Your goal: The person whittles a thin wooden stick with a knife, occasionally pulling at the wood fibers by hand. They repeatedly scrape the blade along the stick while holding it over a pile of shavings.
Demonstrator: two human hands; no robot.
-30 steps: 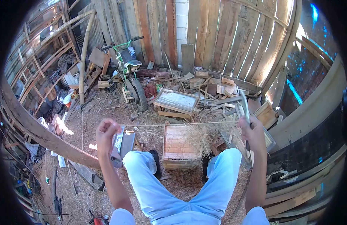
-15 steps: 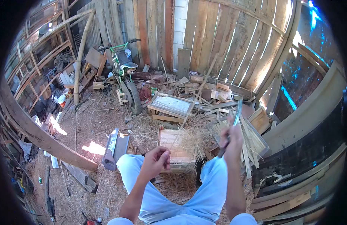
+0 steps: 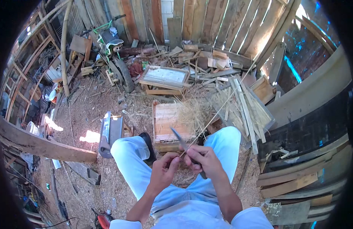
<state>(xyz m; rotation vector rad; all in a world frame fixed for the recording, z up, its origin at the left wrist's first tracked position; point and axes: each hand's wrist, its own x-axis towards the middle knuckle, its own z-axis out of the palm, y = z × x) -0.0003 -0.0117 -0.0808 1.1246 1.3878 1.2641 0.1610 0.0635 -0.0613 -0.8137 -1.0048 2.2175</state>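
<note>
In the head view, my right hand [image 3: 207, 160] is closed around a knife [image 3: 178, 136]; its blade points up and to the left, and the handle's end sticks out below my palm. My left hand [image 3: 163, 170] pinches the near end of a long thin strip [image 3: 223, 111], which looks like wood or cane. From my fingers the strip runs up and right, past the knife. Both hands are close together above my lap. Where the blade meets the strip is partly hidden by my fingers.
A shallow wooden box [image 3: 167, 116] with a heap of fine shavings [image 3: 193, 114] beside it lies beyond my knees. A small dark bench [image 3: 110, 131] stands left. Wood scraps [image 3: 245, 107] pile up on the right. A small motorbike [image 3: 117, 63] leans near the plank wall [image 3: 210, 23].
My right hand has come down and left with the knife, from raised at the right to beside my left hand. The strip now slants further right, and the view has shifted.
</note>
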